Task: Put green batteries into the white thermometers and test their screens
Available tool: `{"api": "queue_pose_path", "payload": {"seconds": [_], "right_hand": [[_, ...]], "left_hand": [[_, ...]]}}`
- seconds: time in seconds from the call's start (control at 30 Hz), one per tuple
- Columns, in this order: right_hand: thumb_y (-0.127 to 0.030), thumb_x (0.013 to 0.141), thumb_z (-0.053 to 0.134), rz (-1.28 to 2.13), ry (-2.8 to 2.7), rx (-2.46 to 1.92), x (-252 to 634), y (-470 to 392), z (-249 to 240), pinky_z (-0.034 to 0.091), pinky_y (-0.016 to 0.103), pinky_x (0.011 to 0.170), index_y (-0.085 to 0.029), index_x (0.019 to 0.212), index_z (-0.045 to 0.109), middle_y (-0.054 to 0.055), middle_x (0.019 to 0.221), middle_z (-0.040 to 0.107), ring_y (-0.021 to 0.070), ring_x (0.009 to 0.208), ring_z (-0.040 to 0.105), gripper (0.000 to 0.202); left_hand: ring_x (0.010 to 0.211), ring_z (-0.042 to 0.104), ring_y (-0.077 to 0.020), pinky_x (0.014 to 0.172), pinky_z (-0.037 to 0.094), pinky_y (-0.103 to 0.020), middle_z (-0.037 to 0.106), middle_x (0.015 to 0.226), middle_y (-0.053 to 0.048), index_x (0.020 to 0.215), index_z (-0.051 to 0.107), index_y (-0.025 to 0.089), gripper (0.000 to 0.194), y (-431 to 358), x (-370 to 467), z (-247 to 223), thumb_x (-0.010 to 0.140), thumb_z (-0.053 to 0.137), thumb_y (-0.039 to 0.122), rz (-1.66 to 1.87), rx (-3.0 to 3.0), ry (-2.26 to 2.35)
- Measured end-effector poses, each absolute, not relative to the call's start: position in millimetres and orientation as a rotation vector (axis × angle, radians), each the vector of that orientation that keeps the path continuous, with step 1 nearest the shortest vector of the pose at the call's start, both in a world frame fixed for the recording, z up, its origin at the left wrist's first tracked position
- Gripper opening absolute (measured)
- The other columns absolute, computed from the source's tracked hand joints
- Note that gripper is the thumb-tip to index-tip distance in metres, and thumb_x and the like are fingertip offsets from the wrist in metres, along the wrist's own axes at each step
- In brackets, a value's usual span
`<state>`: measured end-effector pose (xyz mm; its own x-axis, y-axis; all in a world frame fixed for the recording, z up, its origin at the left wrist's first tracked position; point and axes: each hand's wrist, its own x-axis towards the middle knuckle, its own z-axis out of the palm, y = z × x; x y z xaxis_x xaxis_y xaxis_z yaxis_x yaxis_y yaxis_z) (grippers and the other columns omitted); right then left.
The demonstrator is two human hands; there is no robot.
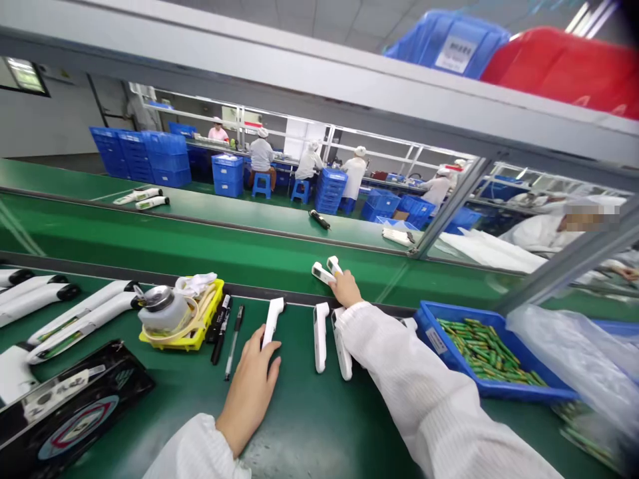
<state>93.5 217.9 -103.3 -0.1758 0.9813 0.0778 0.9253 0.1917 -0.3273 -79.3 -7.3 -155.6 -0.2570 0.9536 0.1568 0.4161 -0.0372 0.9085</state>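
While two white devices (322,272) sit on the belt (249,243), other units (320,339) remain benchside.
Left hand (251,379) holds one; right hand (346,290) touches the belt pair (grip unclear).

On the left of the desk (294,426), a box (94,416) sits in front of some big gadgets (90,322), and a basket (217,293) with a bottle (162,316) in it sits near the far edge, left of the pens (233,342). Two small gadgets (321,339) lie side by side near the middle of that edge, left of a bin (524,394) with batteries (484,349) in it. Behind the edge is a belt (239,243).
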Motion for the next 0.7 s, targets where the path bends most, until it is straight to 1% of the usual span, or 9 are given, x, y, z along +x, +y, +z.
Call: {"api": "queue_pose_path", "payload": {"seconds": [0.13,0.27,0.33,0.4,0.47,0.5,0.57,0.63,0.7], "right_hand": [[-0.024,0.092,0.054,0.109,-2.326,-1.854,89.9,216.9,-100.4,0.047,0.041,0.086,-0.013,0.115,0.055,0.010,0.117,0.055,0.0231,0.103,0.055,0.026],[-0.025,0.094,0.048,-0.040,-2.533,-1.647,70.9,179.4,-87.1,0.044,0.036,0.089,-0.012,0.117,0.056,0.017,0.125,0.048,0.0265,0.112,0.050,0.028],[-0.028,0.094,0.048,-0.057,-2.644,-1.549,62.3,149.8,-84.7,0.044,0.036,0.087,-0.014,0.113,0.060,0.016,0.122,0.051,0.0276,0.110,0.051,0.026],[-0.028,0.092,0.052,-0.050,-2.717,-1.536,57.6,120.5,-87.4,0.045,0.041,0.084,-0.012,0.110,0.062,0.018,0.114,0.057,0.0318,0.106,0.054,0.026],[-0.025,0.088,0.058,-0.015,-2.750,-1.586,57.6,97.1,-93.6,0.046,0.047,0.080,-0.006,0.105,0.064,0.023,0.103,0.060,0.0372,0.100,0.056,0.026],[-0.023,0.086,0.060,0.019,-2.758,-1.607,59.2,88.5,-97.1,0.046,0.049,0.079,-0.003,0.102,0.065,0.025,0.100,0.061,0.0391,0.098,0.057,0.026],[-0.015,0.086,0.057,0.123,-2.765,-1.607,65.3,77.5,-103.4,0.047,0.049,0.079,-0.001,0.103,0.065,0.026,0.100,0.061,0.0388,0.096,0.058,0.024],[-0.005,0.086,0.048,0.279,-2.758,-1.546,74.0,72.8,-107.7,0.048,0.045,0.078,-0.006,0.116,0.060,0.022,0.106,0.059,0.0331,0.095,0.060,0.032],[-0.001,0.086,0.042,0.467,-2.710,-1.478,83.9,71.6,-110.2,0.049,0.041,0.079,-0.012,0.125,0.053,0.017,0.110,0.058,0.0272,0.092,0.062,0.043]], "left_hand": [[0.126,0.042,-0.0393,0.104,0.028,-0.061,0.050,0.135,-0.014,0.098,0.069,0.020,0.025,-3.9,-84.2,-157.9,0.078,0.055,0.028,1.345,1.340,1.628],[0.111,0.055,-0.0328,0.100,0.039,-0.049,0.060,0.116,-0.013,0.102,0.066,0.019,0.033,4.9,-88.3,-163.8,0.073,0.064,0.034,1.414,1.112,1.462],[0.103,0.061,-0.0281,0.092,0.046,-0.043,0.062,0.112,-0.014,0.122,0.053,0.017,0.055,7.0,-86.8,-166.0,0.073,0.066,0.039,1.437,0.957,1.357],[0.097,0.063,-0.0229,0.088,0.049,-0.039,0.060,0.117,-0.014,0.142,0.025,0.019,0.079,5.5,-83.0,-163.9,0.077,0.065,0.040,1.441,0.817,1.263],[0.097,0.063,-0.0196,0.087,0.049,-0.035,0.059,0.121,-0.013,0.146,0.009,0.023,0.091,1.2,-78.4,-156.7,0.076,0.067,0.034,1.421,0.735,1.175],[0.097,0.063,-0.0191,0.086,0.049,-0.033,0.060,0.120,-0.012,0.146,0.011,0.024,0.093,-1.5,-76.1,-151.5,0.074,0.069,0.030,1.407,0.718,1.130],[0.096,0.062,-0.0186,0.083,0.049,-0.030,0.062,0.112,-0.008,0.140,0.026,0.025,0.085,-6.6,-72.2,-140.4,0.068,0.072,0.024,1.384,0.718,1.051],[0.086,0.062,-0.0162,0.075,0.049,-0.027,0.063,0.099,-0.004,0.123,0.046,0.021,0.060,-10.7,-69.4,-131.1,0.069,0.072,0.026,1.355,0.739,1.003],[0.068,0.059,-0.0120,0.062,0.046,-0.023,0.062,0.082,-0.002,0.102,0.056,0.017,0.034,-13.7,-67.6,-125.9,0.077,0.068,0.036,1.314,0.762,0.996]]}}
